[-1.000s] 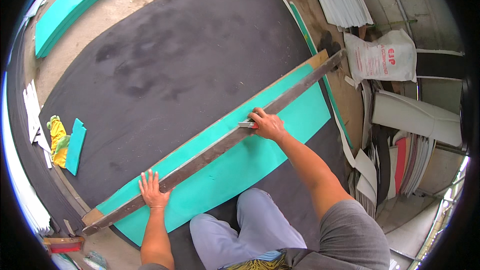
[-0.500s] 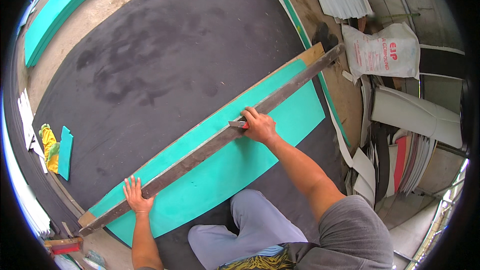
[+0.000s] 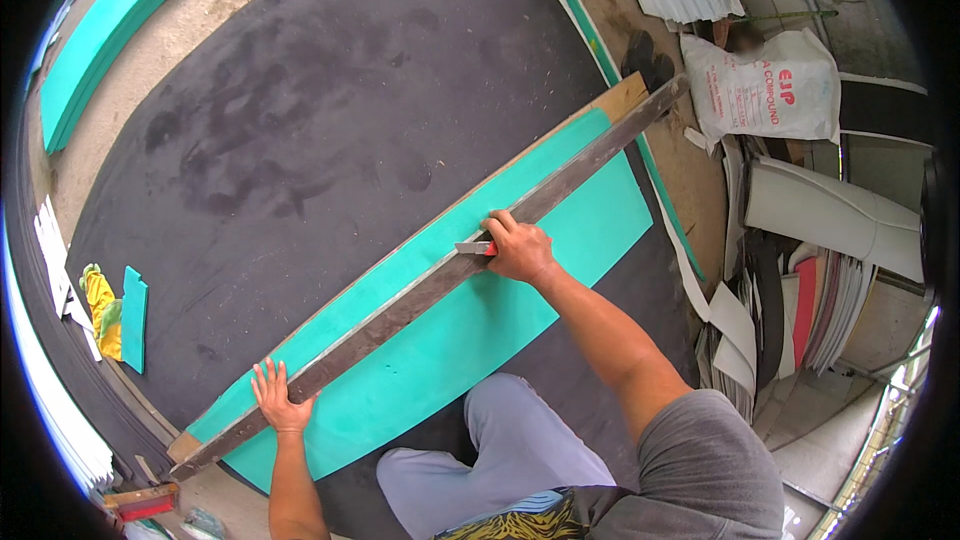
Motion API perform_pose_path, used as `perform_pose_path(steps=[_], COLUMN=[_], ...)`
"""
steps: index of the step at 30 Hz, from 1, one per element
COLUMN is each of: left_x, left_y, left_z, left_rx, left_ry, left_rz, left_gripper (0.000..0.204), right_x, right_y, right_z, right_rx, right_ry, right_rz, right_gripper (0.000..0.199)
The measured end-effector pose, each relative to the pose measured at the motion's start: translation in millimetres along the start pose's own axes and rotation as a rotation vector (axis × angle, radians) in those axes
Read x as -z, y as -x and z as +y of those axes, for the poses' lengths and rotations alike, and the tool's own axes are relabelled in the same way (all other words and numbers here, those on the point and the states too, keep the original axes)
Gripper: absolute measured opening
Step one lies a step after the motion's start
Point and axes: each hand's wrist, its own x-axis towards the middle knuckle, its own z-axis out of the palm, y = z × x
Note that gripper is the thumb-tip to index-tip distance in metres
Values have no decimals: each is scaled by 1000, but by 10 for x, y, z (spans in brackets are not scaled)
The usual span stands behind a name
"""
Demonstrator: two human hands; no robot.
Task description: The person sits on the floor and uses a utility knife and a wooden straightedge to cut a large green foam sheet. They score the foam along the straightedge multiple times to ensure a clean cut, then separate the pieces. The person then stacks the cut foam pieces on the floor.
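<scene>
A teal foam-like sheet (image 3: 430,380) lies slantwise over a large black sheet (image 3: 330,130). Across it runs a long, worn dark straightedge (image 3: 390,315), from lower left to upper right. My left hand (image 3: 282,398) presses flat near the straightedge's lower-left end, fingers spread onto the teal strip beyond it. At the middle of the bar, my right hand (image 3: 522,248) is closed round a utility knife (image 3: 474,248), resting on the straightedge. The knife's blade points left and a bit of red handle shows; my fingers hide the rest. A wooden board (image 3: 622,98) shows from under the teal sheet's far edge.
Teal strips (image 3: 120,30) are stacked at far left. A yellow-green glove (image 3: 101,305) lies beside a small teal offcut (image 3: 134,320). At right are a white sack (image 3: 765,85), a pale roll (image 3: 835,220) and upright sheets (image 3: 820,310). A red-and-wood tool (image 3: 143,503) sits lower left.
The whole view has shifted slightly. Both hands, the knife and the straightedge keep about the same places on the teal sheet.
</scene>
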Motion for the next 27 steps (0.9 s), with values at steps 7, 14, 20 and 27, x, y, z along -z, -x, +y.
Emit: perform_pose_path(steps=[7, 14, 20, 27], left_x=[24, 40, 78, 109], left_y=[-17, -23, -20, -92], left_z=[3, 5, 30, 175], left_rx=[-35, -47, -33, -41], left_ry=[35, 29, 50, 40], left_rz=[55, 41, 40, 110], left_gripper=[111, 109, 108, 99], right_x=[-43, -95, -74, 170], right_y=[-31, -23, -31, -81], right_z=[23, 104, 98, -124], right_rx=[49, 92, 91, -152], right_ry=[-8, 9, -18, -41], right_rz=[90, 106, 96, -154], right_gripper=[60, 62, 64, 74])
